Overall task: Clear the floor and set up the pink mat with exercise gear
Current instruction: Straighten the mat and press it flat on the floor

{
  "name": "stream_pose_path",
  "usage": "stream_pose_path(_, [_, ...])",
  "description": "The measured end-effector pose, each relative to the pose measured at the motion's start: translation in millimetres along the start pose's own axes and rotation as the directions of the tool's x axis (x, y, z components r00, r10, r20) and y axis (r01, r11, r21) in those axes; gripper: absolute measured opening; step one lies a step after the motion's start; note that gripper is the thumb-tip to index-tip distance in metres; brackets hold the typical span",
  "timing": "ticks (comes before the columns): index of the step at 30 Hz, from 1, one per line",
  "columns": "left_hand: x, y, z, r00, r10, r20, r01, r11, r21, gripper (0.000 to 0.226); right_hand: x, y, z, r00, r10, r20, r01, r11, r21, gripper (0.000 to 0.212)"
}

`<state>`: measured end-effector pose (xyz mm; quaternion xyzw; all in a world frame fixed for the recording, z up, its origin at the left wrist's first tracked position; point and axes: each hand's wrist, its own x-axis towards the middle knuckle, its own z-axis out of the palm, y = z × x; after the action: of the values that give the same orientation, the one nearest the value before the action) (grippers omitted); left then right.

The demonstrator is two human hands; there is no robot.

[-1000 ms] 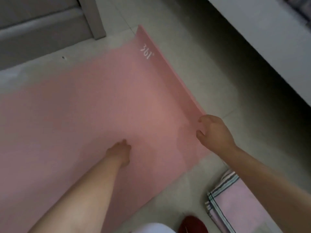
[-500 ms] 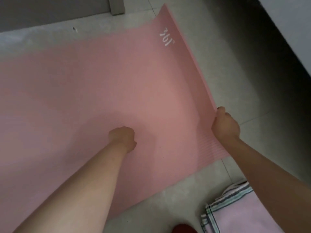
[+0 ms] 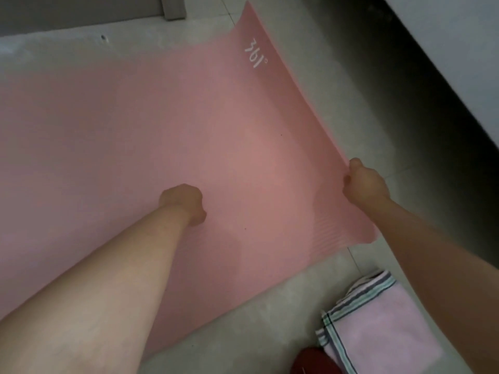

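Tiled floor (image 3: 270, 319) under hand-held pink mat (image 3: 135, 130)

My right hand (image 3: 364, 182) grips mat (image 3: 135, 130) at its right edge. Mat spreads left of grip, flat on floor (image 3: 270, 306). My left hand (image 3: 186, 203) rests on mat, left of grip and slightly nearer me. Folded towel (image 3: 378, 327) on floor nearer me than grip, off mat. Printed logo (image 3: 255, 54) on mat, beyond grip.
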<state>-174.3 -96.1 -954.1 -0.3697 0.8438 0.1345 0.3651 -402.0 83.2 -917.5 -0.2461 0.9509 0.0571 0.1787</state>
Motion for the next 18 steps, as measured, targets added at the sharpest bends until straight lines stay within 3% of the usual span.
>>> stream_pose_path(4, [-8,3,4,1.0,0.015,0.018,-0.015,1.0,0.02,0.04,-4,8,-5,0.999,-0.029,0.024,0.028,0.999,0.025,0.006])
stream_pose_path(7, [-11,5,9,0.999,0.029,0.043,-0.028,1.0,-0.004,0.039,-7,17,-8,0.997,-0.041,0.059,0.04,0.999,0.022,0.005])
stream_pose_path(9, [-11,6,12,0.997,0.043,0.062,-0.043,0.999,-0.007,0.04,-8,26,-6,0.996,-0.026,0.084,0.025,1.0,0.018,0.02])
stream_pose_path(18, [-8,6,21,0.987,0.09,0.131,-0.085,0.996,-0.038,0.043,-18,52,8,0.987,0.014,0.157,-0.023,0.998,0.054,0.03])
